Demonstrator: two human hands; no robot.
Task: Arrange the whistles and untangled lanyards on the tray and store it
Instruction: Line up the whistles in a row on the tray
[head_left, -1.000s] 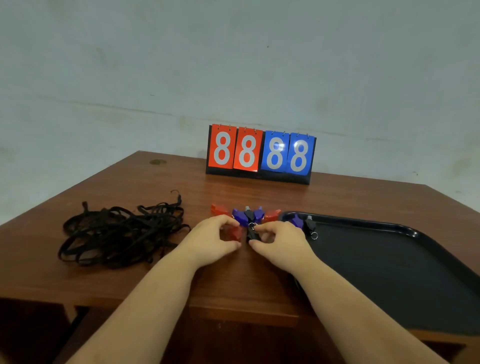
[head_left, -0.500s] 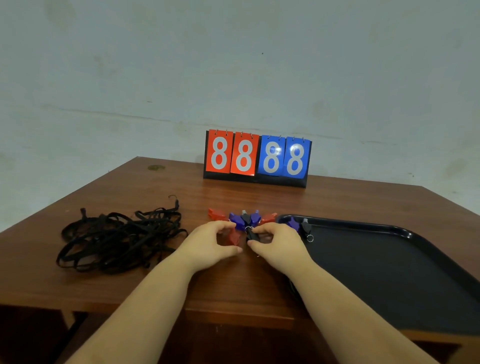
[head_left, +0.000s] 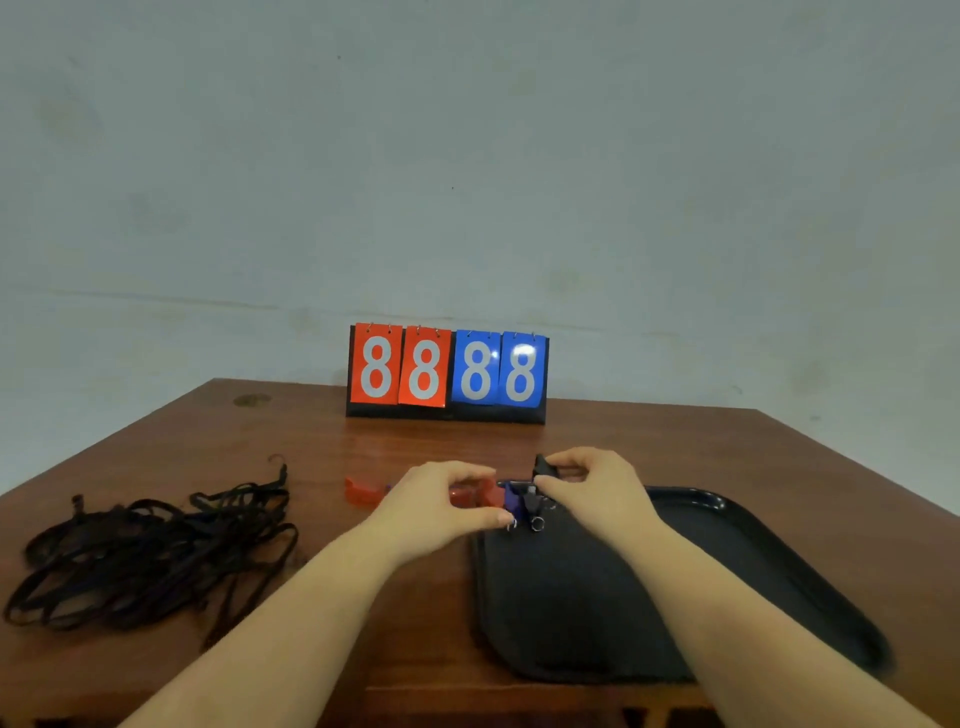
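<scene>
My right hand (head_left: 592, 488) pinches a black whistle (head_left: 543, 466) just above the far left corner of the black tray (head_left: 737, 582). My left hand (head_left: 441, 504) is curled round a red whistle (head_left: 470, 493) right beside that corner. Between my hands, a purple whistle (head_left: 511, 500) and another black whistle (head_left: 530, 501) with metal rings lie in the tray's corner. One more red whistle (head_left: 361, 491) lies on the table left of my left hand. The tangled black lanyards (head_left: 150, 551) sit in a heap at the left of the table.
A flip scoreboard (head_left: 447, 374) showing red 88 and blue 88 stands at the back of the brown wooden table (head_left: 623, 441), against the wall. The tray reaches the table's front edge at the right.
Both hands have moved right, from the whistle cluster on the table to the tray's far left corner. My right hand has raised its black whistle. The view has tilted upward.
</scene>
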